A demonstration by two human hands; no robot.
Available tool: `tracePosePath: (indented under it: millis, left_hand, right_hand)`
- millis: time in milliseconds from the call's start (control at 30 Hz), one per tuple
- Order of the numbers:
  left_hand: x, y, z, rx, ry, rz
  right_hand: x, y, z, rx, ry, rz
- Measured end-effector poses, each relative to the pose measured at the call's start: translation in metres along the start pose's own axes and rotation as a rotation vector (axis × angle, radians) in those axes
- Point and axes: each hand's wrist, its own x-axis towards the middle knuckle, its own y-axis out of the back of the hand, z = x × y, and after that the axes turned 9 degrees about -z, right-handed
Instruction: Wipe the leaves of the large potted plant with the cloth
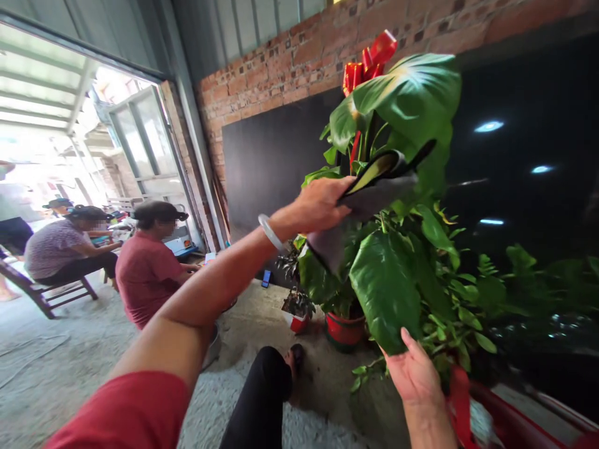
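My left hand (pixel 322 202), with a white bangle at its wrist, is closed round a grey cloth (pixel 384 194) with dark edging and a yellowish-green patch. The cloth hangs in folds in front of a tall leafy potted plant (pixel 412 93). Lower down, my right hand (pixel 416 377) pinches the tip of a large green leaf (pixel 386 284), thumb on top and fingers underneath. The plant stands in a red pot (pixel 344 330) and carries a shiny red ribbon bow (pixel 369 62) near its top.
A small plant in a red-and-white pot (pixel 296 319) stands beside the big one. A phone (pixel 266 278) leans by the dark panel (pixel 281 168). To the left sit a person in red (pixel 150 268) and another on a chair (pixel 70 293). More greenery (pixel 472 293) spreads right.
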Motion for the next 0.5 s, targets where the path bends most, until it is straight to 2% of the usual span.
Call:
tracePosePath:
  millis: [33,67,167,233,300,367,433,500]
  left_hand:
    - [0.003,-0.023,-0.009,-0.006,0.045,0.051]
    - [0.000,-0.050,-0.019,-0.006,0.111,0.036]
    - [-0.030,-0.125,-0.045,-0.228,0.265,-0.162]
    - [-0.056,-0.144,-0.051,-0.301,0.315,-0.296]
    - [-0.073,-0.130,-0.047,-0.287,0.253,-0.461]
    - [-0.077,-0.097,-0.034,-0.289,0.115,-0.565]
    - [-0.070,-0.061,-0.019,-0.392,0.038,-0.517]
    - [-0.056,-0.041,-0.006,-0.528,0.069,-0.362]
  right_hand:
    - [-0.001,-0.001,0.003,-0.006,0.004,0.000]
    - [0.000,-0.001,0.006,-0.017,0.009,0.006]
    - [0.002,0.007,0.008,-0.084,0.025,0.040]
    - [0.004,0.018,0.002,-0.165,0.053,0.055]
    - [0.005,0.028,-0.005,-0.273,0.093,0.052]
    - [0.006,0.033,-0.010,-0.355,0.117,0.037]
    - [0.006,0.032,-0.010,-0.368,0.119,0.027]
    - [0.007,0.025,-0.004,-0.336,0.116,0.019]
